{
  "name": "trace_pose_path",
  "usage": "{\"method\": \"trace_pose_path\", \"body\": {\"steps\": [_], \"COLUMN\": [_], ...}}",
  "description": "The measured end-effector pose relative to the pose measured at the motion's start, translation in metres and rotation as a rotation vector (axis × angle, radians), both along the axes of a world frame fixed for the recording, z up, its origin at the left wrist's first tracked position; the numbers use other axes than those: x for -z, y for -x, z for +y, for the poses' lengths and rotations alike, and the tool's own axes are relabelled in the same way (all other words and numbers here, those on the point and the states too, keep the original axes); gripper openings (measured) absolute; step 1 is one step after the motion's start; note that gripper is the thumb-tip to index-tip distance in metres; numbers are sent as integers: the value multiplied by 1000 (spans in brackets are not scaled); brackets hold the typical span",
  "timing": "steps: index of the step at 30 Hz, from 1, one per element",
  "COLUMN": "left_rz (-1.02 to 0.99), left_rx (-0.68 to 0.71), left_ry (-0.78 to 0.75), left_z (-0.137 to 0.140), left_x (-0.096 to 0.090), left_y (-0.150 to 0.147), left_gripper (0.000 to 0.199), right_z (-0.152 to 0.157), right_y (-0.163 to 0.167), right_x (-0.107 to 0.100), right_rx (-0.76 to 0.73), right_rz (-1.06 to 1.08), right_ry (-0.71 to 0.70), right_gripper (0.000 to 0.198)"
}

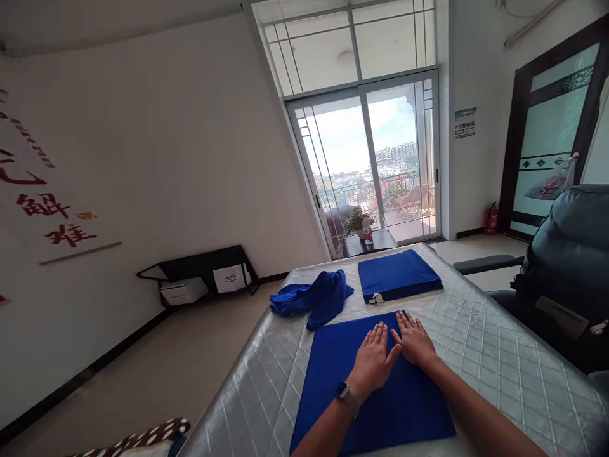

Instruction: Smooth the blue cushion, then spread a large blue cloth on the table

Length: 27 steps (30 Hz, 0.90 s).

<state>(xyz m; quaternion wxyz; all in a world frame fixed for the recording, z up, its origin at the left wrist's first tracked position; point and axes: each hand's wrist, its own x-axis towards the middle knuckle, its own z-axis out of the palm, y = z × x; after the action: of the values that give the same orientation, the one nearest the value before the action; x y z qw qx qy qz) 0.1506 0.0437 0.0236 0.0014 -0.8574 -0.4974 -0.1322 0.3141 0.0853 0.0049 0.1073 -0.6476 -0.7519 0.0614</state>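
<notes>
A blue towel (333, 371) lies spread flat on the silver quilted tablecloth (480, 330) in front of me. My left hand (373, 360) rests palm down near the towel's middle, fingers stretched out, with a watch on the wrist. Close beside it, my right hand (413, 337) lies flat by the towel's far right edge, its fingers extended. Neither hand grips anything. Beyond the towel sits a neat stack of folded blue towels (399, 273) with white tags at its near corner. Left of the stack, a crumpled blue towel (316, 295) lies in a loose heap.
A black armchair (566, 254) stands at the table's right. Past the far end, a small table (380, 240) holds a bottle (366, 230) and a plant (356, 220) before the sliding glass door (366, 158). A low black rack (209, 270) stands by the left wall.
</notes>
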Motion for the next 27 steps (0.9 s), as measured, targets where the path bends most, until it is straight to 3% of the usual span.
{"method": "trace_pose_path", "body": {"steps": [5, 10, 15, 24, 27], "left_rz": [-107, -86, -23, 50, 65], "left_rx": [23, -58, -165, -386, -421], "left_ry": [11, 10, 28, -13, -33], "left_z": [40, 49, 49, 48, 44], "left_x": [11, 27, 25, 24, 26], "left_y": [-50, -40, 4, 125, 151], "left_gripper": [65, 67, 74, 74, 76], "right_z": [2, 6, 6, 7, 8], "right_y": [-5, -3, 1, 1, 2], "right_x": [10, 12, 6, 7, 9], "right_rx": [-69, -42, 9, 8, 13], "right_rz": [-75, -67, -21, -34, -40], "right_ry": [-43, -40, -25, -25, -24], "right_gripper": [64, 63, 70, 70, 71]}}
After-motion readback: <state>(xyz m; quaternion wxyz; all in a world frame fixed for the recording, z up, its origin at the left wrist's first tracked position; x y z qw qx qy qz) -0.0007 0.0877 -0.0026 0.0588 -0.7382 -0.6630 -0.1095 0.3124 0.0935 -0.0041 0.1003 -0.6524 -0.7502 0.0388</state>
